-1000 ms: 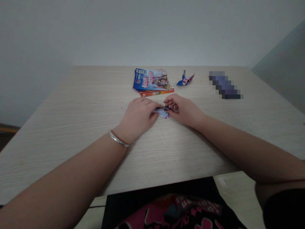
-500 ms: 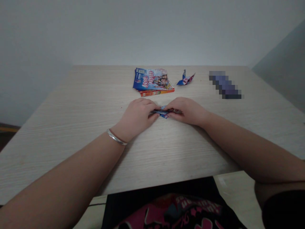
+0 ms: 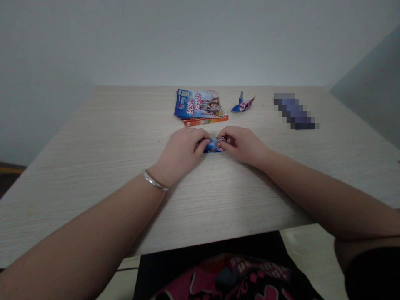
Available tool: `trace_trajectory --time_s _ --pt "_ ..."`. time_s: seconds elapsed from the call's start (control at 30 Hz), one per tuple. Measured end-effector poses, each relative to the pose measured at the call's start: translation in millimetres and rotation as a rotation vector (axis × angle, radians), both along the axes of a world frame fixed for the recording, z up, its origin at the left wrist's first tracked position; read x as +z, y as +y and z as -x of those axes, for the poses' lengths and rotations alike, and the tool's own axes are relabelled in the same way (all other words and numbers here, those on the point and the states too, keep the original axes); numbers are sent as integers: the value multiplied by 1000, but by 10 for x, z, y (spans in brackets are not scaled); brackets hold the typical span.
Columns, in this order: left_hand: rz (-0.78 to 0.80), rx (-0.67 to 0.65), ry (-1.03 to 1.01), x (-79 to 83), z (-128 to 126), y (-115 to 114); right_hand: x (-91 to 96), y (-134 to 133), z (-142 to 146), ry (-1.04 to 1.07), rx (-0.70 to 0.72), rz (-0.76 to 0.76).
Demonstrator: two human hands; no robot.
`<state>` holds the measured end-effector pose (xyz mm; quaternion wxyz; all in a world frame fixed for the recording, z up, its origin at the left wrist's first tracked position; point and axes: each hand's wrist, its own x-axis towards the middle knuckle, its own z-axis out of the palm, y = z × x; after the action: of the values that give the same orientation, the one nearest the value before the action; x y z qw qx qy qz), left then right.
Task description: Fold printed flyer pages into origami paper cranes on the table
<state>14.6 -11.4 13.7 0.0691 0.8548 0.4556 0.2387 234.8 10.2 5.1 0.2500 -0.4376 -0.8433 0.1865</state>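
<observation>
**Paper [image 3: 213,146] folded small, no wings showing**

The paper is about midway between the table's [image 3: 200,208] left and right edges, on the near side of the stack [image 3: 200,104]. The left hand [image 3: 183,150] has thumb and fingers closed on its left end; the right hand [image 3: 245,145] pinches the other end, thumb on the printed face, the remaining fingers curled in. Folding looks partly done: the paper is compact and flattish, but its inner layers are hidden, so the folds cannot be counted. A bird [image 3: 243,106] of similar print stands near the far edge, its points raised; the paper shows no such shape. The stack, also by the far edge, lies flat and seems unfolded, an orange sheet [image 3: 206,122] beneath. A blurred object [image 3: 295,111] lies toward the far right corner.
</observation>
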Motion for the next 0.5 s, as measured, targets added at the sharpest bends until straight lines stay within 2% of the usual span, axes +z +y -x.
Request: trace_trajectory --time_s 0.1,0.2,0.33,0.4,0.5 --pt "62 41 -131 23 -22 -43 32 -55 30 90 -37 92" --pt "178 76 -375 -26 -33 -52 25 -76 46 164 -28 133" --pt "348 12 -613 -149 -23 -9 -63 -36 29 234 -74 150" --pt "389 -46 -640 -186 -12 7 -124 2 9 278 -95 169" --pt "406 -100 -577 -196 3 14 -199 57 -14 360 -88 225"
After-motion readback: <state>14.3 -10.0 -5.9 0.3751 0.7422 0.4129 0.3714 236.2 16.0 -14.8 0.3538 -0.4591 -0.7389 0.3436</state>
